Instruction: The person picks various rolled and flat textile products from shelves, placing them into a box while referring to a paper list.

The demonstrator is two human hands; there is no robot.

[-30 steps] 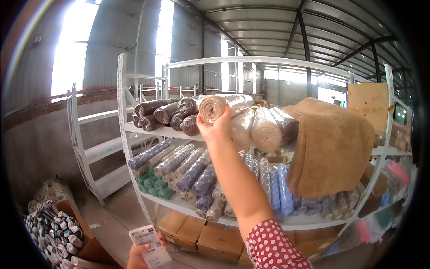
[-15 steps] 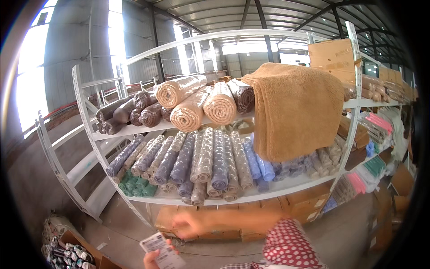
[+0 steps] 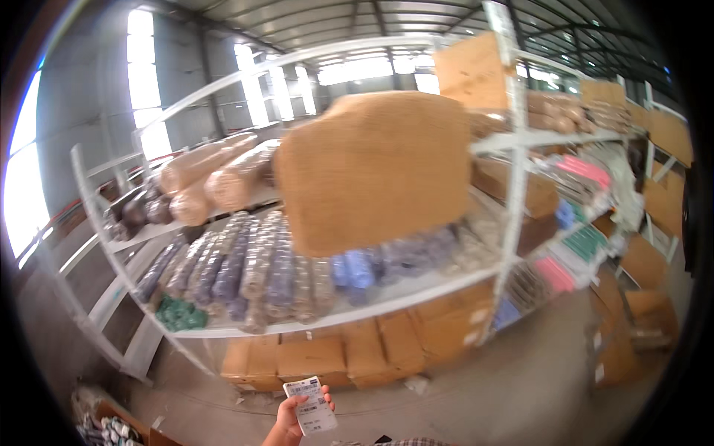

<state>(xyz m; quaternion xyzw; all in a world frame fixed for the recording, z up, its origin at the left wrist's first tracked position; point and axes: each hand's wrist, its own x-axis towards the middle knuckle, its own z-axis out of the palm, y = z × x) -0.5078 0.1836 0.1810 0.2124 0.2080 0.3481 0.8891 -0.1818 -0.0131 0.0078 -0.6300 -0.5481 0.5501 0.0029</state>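
My left hand [image 3: 285, 421] is at the bottom of the view, its fingers closed round a white printed label card [image 3: 311, 407]. The card is held upright, its printed side facing me. My right hand is out of view. Ahead, a thick tan fleece blanket [image 3: 375, 175] hangs folded over the upper level of a white metal shelf rack [image 3: 416, 297]. Cream rolls [image 3: 234, 182] in clear wrap lie to its left. Patterned grey and blue wrapped rolls [image 3: 260, 267] fill the shelf below. The picture is smeared by motion.
Cardboard boxes [image 3: 364, 349] stand in a row under the rack. To the right are another shelf with pink and green folded goods [image 3: 587, 238] and more cartons [image 3: 621, 349]. An open box of small wrapped items [image 3: 111, 427] sits on the floor at the lower left.
My right arm, in a red dotted sleeve, has left the view. The left hand with the label card now appears farther right. The rack has shifted left as the view turned right.
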